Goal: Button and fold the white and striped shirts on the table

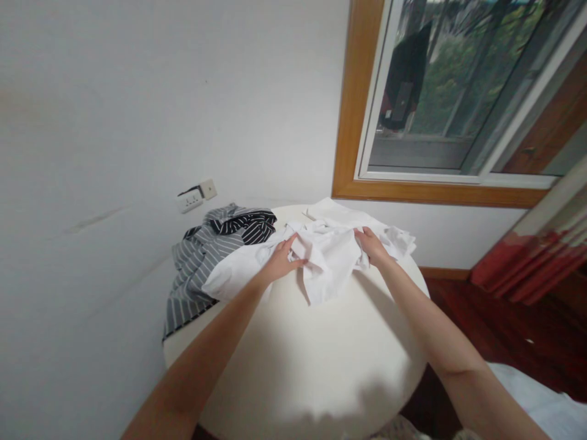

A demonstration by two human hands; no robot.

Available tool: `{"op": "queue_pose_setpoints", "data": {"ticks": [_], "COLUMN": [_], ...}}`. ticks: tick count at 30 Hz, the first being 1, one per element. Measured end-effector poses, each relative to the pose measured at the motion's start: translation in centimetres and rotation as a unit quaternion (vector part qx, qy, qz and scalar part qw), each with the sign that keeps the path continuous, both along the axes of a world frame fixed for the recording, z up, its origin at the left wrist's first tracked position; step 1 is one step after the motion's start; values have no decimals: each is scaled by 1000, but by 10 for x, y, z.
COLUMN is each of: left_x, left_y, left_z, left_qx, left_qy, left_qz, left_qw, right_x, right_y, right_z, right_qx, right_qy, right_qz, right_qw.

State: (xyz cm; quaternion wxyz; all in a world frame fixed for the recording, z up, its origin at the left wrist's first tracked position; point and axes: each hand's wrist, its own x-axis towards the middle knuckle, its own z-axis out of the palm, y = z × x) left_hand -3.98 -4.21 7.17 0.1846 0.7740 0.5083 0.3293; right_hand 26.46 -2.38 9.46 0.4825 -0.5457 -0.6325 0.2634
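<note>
A crumpled white shirt (pixel 334 253) lies across the far half of the round table, and part of it is lifted between my hands. My left hand (pixel 280 260) has thumb and forefinger around a folded edge near the middle of the cloth. At the right, my right hand (pixel 370 244) pinches another part of the same cloth, its fingertips partly hidden in the folds. One corner of the fabric hangs down towards me. Left of my left hand, more white cloth rests against a grey and black striped garment (pixel 202 263), which is bunched up.
The cream round table (pixel 316 366) stands against a white wall with a power socket (pixel 190 200). A wood-framed window (pixel 435 190) is at the upper right. Beyond the table's right edge are a red and beige curtain (pixel 532 263) and white fabric (pixel 541 403) low down.
</note>
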Motion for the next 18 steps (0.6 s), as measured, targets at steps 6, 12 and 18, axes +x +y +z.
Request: {"op": "queue_pose_setpoints", "data": {"ticks": [6, 12, 18], "left_x": [-7, -12, 2], "left_y": [18, 5, -7], "left_z": [-1, -19, -10], "left_qx": [10, 35, 89], "left_qy": [-29, -30, 72], "left_qz": [7, -38, 57], "left_qw": [1000, 998, 992], "right_x": [-27, -11, 13], "right_y": [-2, -36, -42], "right_z": [23, 15, 10], "right_qx": [-79, -97, -9], "right_qy": [196, 125, -75], "right_qz": [78, 211, 176], "right_qw": [974, 965, 981]}}
